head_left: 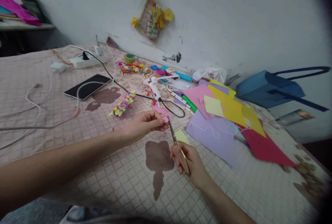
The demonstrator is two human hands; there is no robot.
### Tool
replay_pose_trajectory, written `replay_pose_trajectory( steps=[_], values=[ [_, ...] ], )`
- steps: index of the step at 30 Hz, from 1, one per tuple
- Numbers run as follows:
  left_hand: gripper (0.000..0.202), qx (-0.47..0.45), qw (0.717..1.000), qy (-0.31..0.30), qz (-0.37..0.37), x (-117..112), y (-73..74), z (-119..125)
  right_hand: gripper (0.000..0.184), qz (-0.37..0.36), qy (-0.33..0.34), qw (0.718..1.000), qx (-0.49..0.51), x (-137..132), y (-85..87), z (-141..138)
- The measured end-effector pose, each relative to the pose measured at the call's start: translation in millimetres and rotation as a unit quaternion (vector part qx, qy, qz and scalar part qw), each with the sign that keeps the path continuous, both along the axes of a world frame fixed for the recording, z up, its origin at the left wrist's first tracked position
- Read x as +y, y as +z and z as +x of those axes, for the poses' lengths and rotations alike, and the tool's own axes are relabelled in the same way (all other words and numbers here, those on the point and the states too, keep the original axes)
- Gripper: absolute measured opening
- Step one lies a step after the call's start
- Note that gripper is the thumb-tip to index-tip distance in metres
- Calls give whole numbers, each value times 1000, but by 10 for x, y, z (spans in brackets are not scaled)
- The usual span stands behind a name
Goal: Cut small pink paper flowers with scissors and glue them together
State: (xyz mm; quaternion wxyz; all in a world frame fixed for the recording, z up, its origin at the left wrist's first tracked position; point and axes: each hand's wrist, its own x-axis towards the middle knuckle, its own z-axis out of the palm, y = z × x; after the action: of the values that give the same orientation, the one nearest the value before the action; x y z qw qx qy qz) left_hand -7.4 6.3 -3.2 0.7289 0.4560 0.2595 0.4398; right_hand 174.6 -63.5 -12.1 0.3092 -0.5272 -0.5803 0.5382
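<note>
Left fingers (pixel 155 122) clenched on pink paper scrap (pixel 162 112), held over checked cloth (pixel 124 182), mid-scene; right fingers (pixel 176 156) gripping scissors (pixel 172 132), tips at scrap's edge. Firm pinch, short snips suited work.

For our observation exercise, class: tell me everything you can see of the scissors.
The scissors are slim, with narrow grey blades, nearly closed, and a gold-coloured shank running into the grip, which the right hand encloses and hides. They tilt upward, tips at the edge of the pink paper pinched by the left hand; whether they touch it cannot be told.
</note>
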Motion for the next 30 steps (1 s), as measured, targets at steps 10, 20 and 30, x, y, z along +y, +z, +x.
replay_pose_trajectory(
  steps=[10,20,30],
  values=[
    [15,179,963,-199,45,-48,16,-40,30,1,-28,998,49,91,-6,44],
    [16,207,951,-222,60,-96,-26,-8,17,24,4,1000,10,90,49,31],
    [20,193,960,-202,33,-135,-36,27,18,40,-11,999,6,98,0,38]
  ],
)
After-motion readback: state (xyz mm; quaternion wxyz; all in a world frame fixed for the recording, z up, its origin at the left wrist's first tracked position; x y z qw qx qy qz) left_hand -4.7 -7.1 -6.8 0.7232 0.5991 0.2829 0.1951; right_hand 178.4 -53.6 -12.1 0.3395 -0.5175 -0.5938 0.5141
